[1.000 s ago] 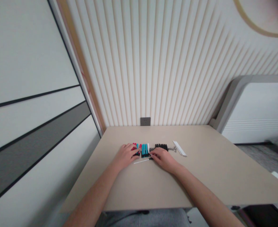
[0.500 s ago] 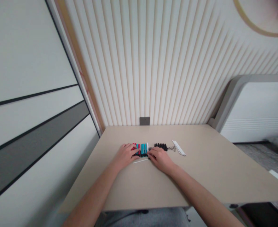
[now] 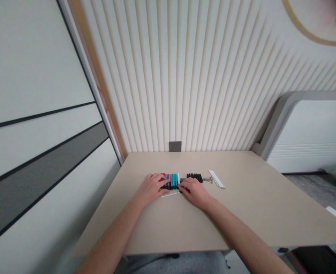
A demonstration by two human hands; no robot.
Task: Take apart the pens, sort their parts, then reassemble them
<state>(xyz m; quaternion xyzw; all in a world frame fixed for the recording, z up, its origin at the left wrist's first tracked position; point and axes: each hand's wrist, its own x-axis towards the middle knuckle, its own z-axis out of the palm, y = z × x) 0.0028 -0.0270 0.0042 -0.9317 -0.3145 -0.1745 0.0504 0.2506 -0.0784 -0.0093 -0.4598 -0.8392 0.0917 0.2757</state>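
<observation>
Laid side by side near the middle of the table, toward the far edge: a tight row of slim sticks, possibly pens, with red sticks (image 3: 164, 179) at the left, teal sticks (image 3: 173, 181) next along, and a separate bunch of black sticks (image 3: 195, 177) to the right. Any lettering on them too small to read. Resting on the left end of the row, the left hand (image 3: 150, 189), its fingers (image 3: 156, 180) slightly spread, tips on or just over the red and teal sticks. At the middle of the row, the right hand (image 3: 194, 193), its fingers (image 3: 183, 183) close together and curled over the near edge; any pinch impossible to tell. Just in front, a thin white stick (image 3: 170, 194), near both hands. To the right of the black sticks, a small coiled metal chain (image 3: 207, 179), then a bundle of white strips (image 3: 216, 179). All on a beige table (image 3: 250, 213), set against a ribbed cream wall (image 3: 185, 76) with a gray wall socket (image 3: 175, 146) just above the far edge. Far right, a white gray-framed unit (image 3: 308, 137); at left, striped white and gray panels (image 3: 36, 114); below the near edge, gray trousers (image 3: 173, 262).
</observation>
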